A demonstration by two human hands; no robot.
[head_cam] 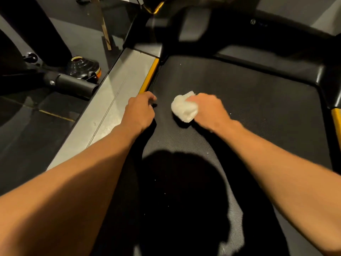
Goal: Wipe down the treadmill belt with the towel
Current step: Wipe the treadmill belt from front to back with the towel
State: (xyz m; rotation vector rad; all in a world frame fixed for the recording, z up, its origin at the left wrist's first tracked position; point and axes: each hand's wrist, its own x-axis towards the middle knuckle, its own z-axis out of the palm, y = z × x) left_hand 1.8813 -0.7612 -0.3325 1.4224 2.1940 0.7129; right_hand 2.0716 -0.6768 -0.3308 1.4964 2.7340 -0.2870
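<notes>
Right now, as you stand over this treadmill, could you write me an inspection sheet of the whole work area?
Surface: black treadmill belt, lit ahead, in shadow near the person.
Job's things: white towel, bunched up, down on the belt.
Clutter: small white specks scattered on the belt.
Hands: right hand grips the towel; left hand is at the belt's left edge, fingers curled, cannot tell if they hold anything.
Cables: nothing seen.
Surroundings: grey side rail with a yellow strip left of the belt; a black exercise machine and a wooden stick beyond it.
</notes>
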